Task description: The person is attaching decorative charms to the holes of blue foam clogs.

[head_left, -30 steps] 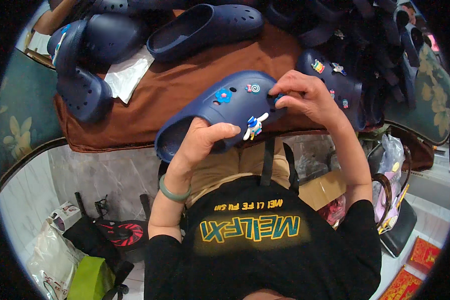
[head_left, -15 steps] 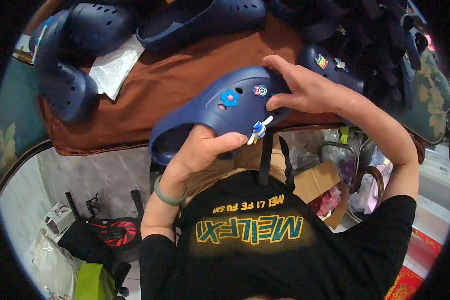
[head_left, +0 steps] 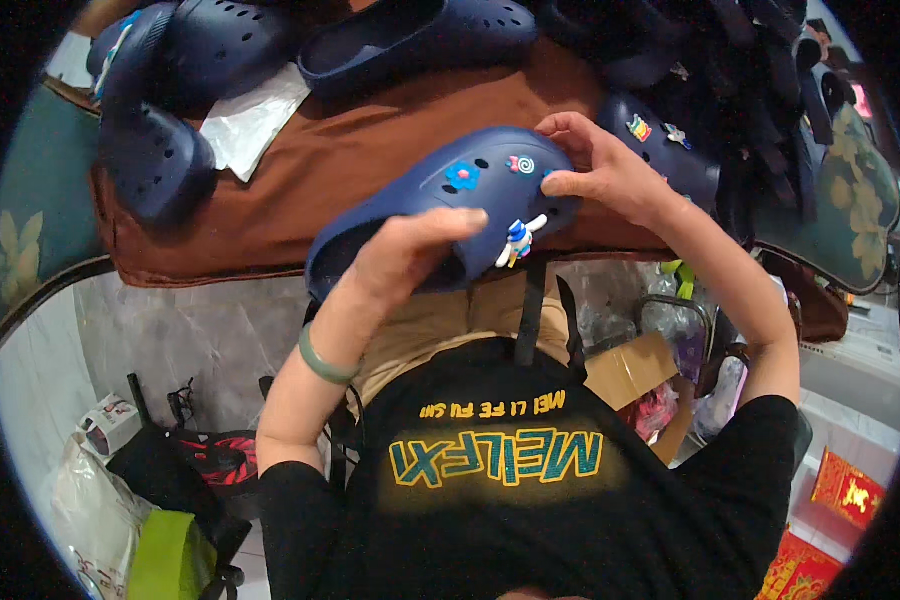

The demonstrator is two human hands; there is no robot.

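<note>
A navy clog [head_left: 410,195] with holes in its upper lies tilted at the table's front edge, its toe to the right. On it sit a blue flower charm [head_left: 462,176], a pink charm with a white swirl [head_left: 521,165] and a white figure charm with a blue hat [head_left: 518,243]. My left hand [head_left: 405,250] is at the foot opening, thumb stretched over the upper; its other fingers are mostly hidden, apparently inside the clog. At the toe, my right hand [head_left: 605,175] curls its fingers round the far edge, thumb on top by a small blue spot.
Brown cloth [head_left: 390,130] covers the table. Other navy clogs [head_left: 420,45] lie along the back, with white paper [head_left: 255,120] beside them. At the right rests a clog with two charms [head_left: 665,150]. Below stand a cardboard box [head_left: 630,375] and a green bag [head_left: 170,560].
My left thumb has lifted from beside the white figure charm and moved up and left. The right hand keeps its place at the toe, thumb slightly shifted. The whole view has shifted a little.
</note>
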